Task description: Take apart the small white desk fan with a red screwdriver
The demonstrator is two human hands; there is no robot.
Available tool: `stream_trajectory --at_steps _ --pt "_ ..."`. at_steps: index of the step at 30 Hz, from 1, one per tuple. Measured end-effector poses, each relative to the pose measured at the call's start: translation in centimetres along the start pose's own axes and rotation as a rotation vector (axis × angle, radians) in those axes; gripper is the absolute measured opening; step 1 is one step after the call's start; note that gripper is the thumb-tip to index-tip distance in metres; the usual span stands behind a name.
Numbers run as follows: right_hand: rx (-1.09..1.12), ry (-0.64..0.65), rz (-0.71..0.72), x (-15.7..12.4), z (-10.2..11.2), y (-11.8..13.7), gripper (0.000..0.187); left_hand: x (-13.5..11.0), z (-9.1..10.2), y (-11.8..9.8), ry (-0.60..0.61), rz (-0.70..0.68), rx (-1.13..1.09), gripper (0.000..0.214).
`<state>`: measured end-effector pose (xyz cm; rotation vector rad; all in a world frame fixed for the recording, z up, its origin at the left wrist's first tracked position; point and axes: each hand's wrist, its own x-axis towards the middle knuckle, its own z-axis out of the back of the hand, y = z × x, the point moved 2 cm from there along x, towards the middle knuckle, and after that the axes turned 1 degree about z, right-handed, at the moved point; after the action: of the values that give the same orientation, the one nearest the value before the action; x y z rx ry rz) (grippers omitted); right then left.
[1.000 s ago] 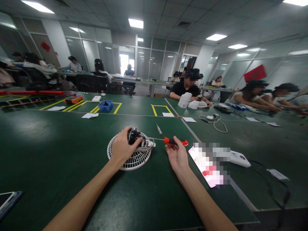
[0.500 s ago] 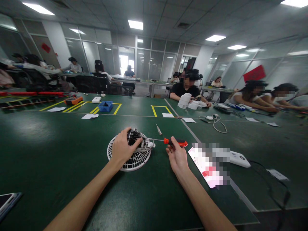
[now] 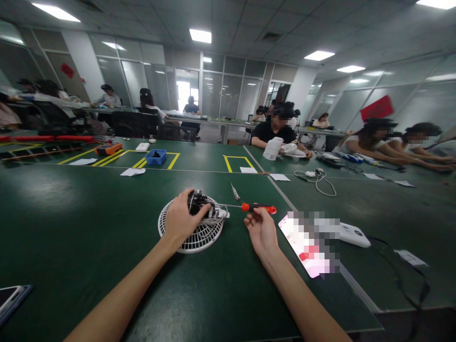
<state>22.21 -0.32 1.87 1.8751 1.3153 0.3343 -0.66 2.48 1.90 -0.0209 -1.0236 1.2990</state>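
Observation:
My left hand (image 3: 183, 216) is closed around a black motor assembly (image 3: 197, 202) with white wires, which sits on a round white fan grille (image 3: 203, 240) lying on the green table. In my right hand (image 3: 261, 228) is a red and black screwdriver (image 3: 258, 208), held at its handle by the thumb and fingers. Its shaft lies nearly level and points left, reaching the white parts at the right side of the motor assembly. Whether the tip sits in a screw is too small to tell. Beyond the shaft lies a small clear-handled screwdriver (image 3: 235, 192).
Right of my right hand lies a lit phone (image 3: 295, 242), partly blurred out, and a white device (image 3: 354, 235) with a black cable. A blue bin (image 3: 156, 157) and an orange meter (image 3: 109, 148) stand farther back. Across the table a person (image 3: 263, 135) handles white fan parts.
My right thumb and fingers have shifted slightly on the screwdriver handle, which looks turned a little. My left hand and the motor assembly stay in place.

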Motion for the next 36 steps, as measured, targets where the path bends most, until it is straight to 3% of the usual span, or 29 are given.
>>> stream_trajectory --at_steps 12,31,36 --pt "-0.036 0.024 0.007 0.04 -0.03 -0.67 0.031 0.03 -0.24 0.13 -0.004 -0.001 -0.006 0.066" --pt "-0.001 -0.026 -0.013 0.11 0.01 -0.56 0.025 0.05 -0.16 0.12 -0.013 -0.019 -0.015 0.066" --pt "0.014 -0.01 -0.021 0.27 0.04 -0.56 0.033 0.06 -0.19 0.12 -0.01 -0.012 -0.009 0.066"
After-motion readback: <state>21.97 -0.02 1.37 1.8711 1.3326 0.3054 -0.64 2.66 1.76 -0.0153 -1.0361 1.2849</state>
